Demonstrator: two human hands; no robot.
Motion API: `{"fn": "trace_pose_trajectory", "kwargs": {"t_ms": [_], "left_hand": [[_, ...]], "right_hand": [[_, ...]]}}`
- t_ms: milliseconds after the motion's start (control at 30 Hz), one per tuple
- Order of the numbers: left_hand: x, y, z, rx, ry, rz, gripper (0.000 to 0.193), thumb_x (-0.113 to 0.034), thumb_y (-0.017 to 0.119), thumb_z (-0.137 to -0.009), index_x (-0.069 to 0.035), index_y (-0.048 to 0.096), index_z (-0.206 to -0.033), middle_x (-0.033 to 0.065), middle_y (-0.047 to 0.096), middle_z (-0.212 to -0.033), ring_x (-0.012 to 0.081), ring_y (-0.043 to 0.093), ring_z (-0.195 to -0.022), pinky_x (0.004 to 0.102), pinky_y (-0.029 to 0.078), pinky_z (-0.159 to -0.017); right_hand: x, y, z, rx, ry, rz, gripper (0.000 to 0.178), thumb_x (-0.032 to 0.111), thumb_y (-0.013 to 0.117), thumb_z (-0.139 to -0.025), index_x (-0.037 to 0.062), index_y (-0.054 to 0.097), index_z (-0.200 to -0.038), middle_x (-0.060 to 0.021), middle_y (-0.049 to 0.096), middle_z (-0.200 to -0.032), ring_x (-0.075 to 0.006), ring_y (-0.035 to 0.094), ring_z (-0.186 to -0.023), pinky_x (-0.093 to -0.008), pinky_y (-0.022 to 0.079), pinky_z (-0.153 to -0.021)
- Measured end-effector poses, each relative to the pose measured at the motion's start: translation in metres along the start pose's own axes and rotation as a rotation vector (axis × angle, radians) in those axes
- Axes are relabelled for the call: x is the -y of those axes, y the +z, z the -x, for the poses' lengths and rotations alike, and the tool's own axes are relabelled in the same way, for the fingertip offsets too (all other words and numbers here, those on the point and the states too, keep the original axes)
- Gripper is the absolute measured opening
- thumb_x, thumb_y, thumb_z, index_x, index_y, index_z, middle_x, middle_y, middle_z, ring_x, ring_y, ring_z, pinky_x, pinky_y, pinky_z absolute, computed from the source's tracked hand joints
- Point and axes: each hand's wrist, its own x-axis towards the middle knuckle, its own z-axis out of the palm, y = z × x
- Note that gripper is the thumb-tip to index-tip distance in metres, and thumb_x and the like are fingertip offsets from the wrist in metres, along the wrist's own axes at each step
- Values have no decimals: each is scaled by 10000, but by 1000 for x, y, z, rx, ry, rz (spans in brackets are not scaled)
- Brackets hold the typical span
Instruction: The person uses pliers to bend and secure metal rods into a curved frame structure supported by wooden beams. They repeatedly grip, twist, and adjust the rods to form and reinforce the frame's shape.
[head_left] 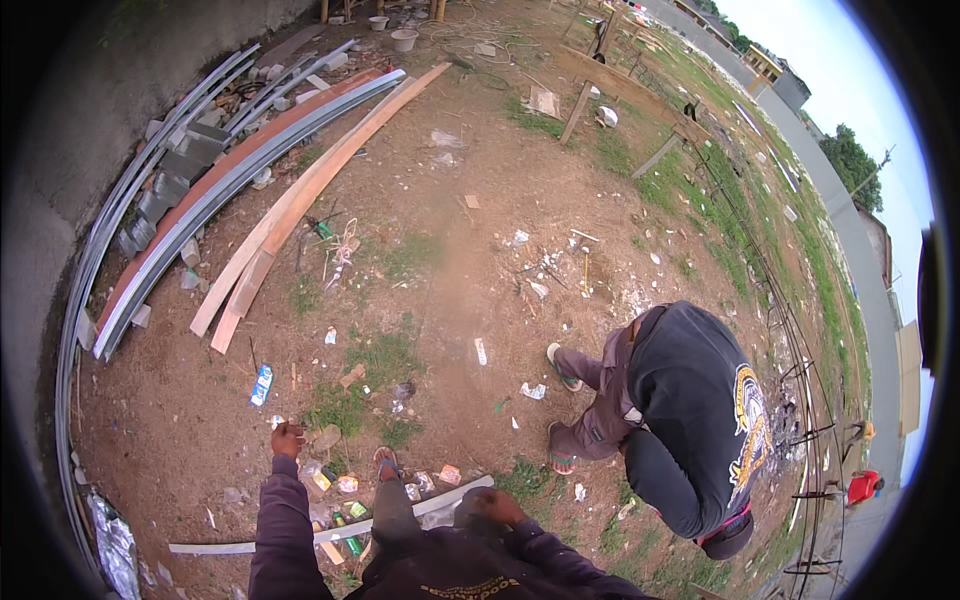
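Observation:
My left hand [288, 440] is held out at the lower left with its fingers curled. A small whitish object [277, 422] shows right at its fingertips; I cannot make out whether the hand holds it. My right hand [501, 508] is close to my body, by my bent knee [478, 506], its fingers hard to make out. A long pale strip [215, 548] lies on the ground and passes behind my left arm and leg. A blue and white packet [262, 385] lies just beyond my left hand.
A person [690, 400] in dark clothes bends over at the right, near long thin bars [815, 400]. Wooden boards [300, 200] and metal channels [230, 185] lie along the wall at the left. Litter [450, 474] is scattered by my foot. A wooden frame [630, 88] stands farther off.

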Motion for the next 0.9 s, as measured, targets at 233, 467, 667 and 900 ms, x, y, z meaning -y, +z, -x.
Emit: {"fn": "trace_pose_trajectory", "kwargs": {"t_ms": [233, 467, 667, 900], "left_hand": [[-350, 209, -94, 75, 304, 45, 290, -320, 601, -961, -33, 602, -1000, 64, 678, -838, 104, 619, -626, 242, 436, -503], [-405, 468, -114, 873, 332, -469, 331, -301, 608, -965, -18, 640, -1133, 96, 707, -910, 168, 681, -772, 302, 524, -689], [-407, 486, -190, 774, 101, -1194, 376, -393, 649, -872, -67, 703, -1053, 148, 731, -902, 281, 711, -848, 391, 548, -763], [-451, 448, -261, 205, -748, -495, 339, -346, 488, -957, -43, 601, -1058, 124, 658, -936, 285, 651, -711, 442, 500, -560]], "right_hand": [[82, -119, -113, -454, 151, -165, 379, 385, 625, -881, 27, 708, -972, -213, 702, -916, -380, 677, -865, -447, 521, -783], [-8, -195, -270, -507, 470, -270, 473, 466, 559, -900, 18, 704, -944, -229, 696, -869, -393, 671, -848, -450, 517, -771], [5, -338, -401, -204, 691, -508, 535, 483, 535, -909, -29, 689, -933, -148, 698, -777, -254, 684, -651, -381, 541, -628], [105, -563, -558, -391, 382, -748, 302, 299, 625, -902, 5, 645, -968, -56, 621, -757, -136, 556, -560, -266, 424, -468]]}}
